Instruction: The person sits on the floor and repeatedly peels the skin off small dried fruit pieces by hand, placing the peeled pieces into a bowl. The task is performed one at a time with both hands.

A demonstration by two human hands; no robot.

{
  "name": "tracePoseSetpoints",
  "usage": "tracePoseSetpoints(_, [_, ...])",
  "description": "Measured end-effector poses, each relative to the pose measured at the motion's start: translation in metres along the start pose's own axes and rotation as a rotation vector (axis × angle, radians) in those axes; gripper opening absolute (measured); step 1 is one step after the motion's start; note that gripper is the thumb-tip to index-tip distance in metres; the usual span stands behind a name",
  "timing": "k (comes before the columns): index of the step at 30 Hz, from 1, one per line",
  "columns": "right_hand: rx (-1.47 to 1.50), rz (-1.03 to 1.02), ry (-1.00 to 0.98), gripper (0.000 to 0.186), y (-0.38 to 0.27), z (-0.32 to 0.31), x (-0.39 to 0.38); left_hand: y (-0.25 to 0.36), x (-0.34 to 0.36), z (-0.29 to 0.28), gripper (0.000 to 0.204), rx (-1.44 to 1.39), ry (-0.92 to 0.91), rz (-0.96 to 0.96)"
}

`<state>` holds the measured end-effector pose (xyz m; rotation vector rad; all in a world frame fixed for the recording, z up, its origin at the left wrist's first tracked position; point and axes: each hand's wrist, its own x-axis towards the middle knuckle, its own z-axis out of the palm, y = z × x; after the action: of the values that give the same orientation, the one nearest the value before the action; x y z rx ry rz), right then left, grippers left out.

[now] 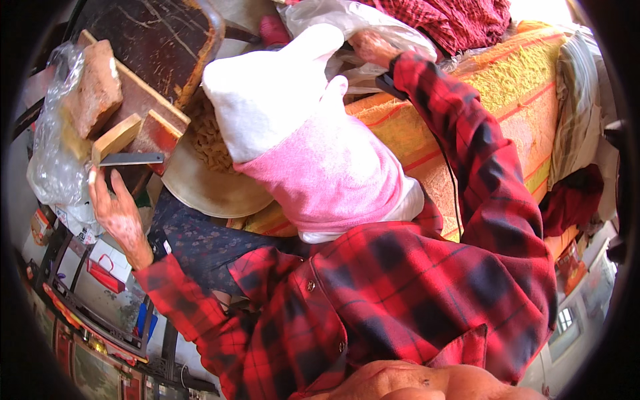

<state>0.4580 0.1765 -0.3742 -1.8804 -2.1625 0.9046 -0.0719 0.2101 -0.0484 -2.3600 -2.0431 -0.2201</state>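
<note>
My left hand (120, 213) is beside a wooden frame (150, 100) with a flat metal blade (131, 159) across its near end. Its fingers are apart, the tips close to the blade, and I see nothing held in them. A reddish brick (97, 90) rests on the frame. My right hand (373, 47) reaches far forward to a crumpled plastic bag (407, 33) and touches it; its fingertips are hidden. Between my arms a thick white and pink cloth (313, 160) stands up from my lap. Behind it, tan shreds (210, 137) lie in a pale round basin (217, 193), partly covered.
A dark, worn wooden stool top (153, 40) stands at the far left. Clear plastic wrapping (50, 153) lies left of the frame. A yellow and orange striped cover (513, 100) spreads on the right, with red checked cloth (460, 23) at its far end. A thin black cord (453, 180) hangs by my right arm.
</note>
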Motion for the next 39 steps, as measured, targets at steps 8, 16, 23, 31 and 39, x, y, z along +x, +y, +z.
tracePoseSetpoints(8, [-0.268,0.093,-0.308,0.028,0.012,-0.028,0.049,0.025,-0.031,-0.014,0.026,-0.172,-0.003,-0.094])
tracePoseSetpoints(16, [-0.299,0.247,-0.280,0.026,-0.021,0.016,0.038,0.059,-0.053,0.002,0.019,-0.206,-0.195,-0.007])
tracePoseSetpoints(23, [-0.301,0.304,-0.295,0.024,-0.029,0.031,0.042,0.060,-0.053,0.006,0.018,-0.263,-0.169,0.001])
tracePoseSetpoints(31, [-0.282,0.284,-0.280,0.022,-0.030,0.029,0.040,0.067,-0.056,-0.001,0.018,-0.232,-0.138,0.009])
tracePoseSetpoints(39, [-0.261,0.289,-0.284,0.021,-0.029,0.043,0.038,0.074,-0.064,-0.011,0.018,-0.207,-0.139,0.015])
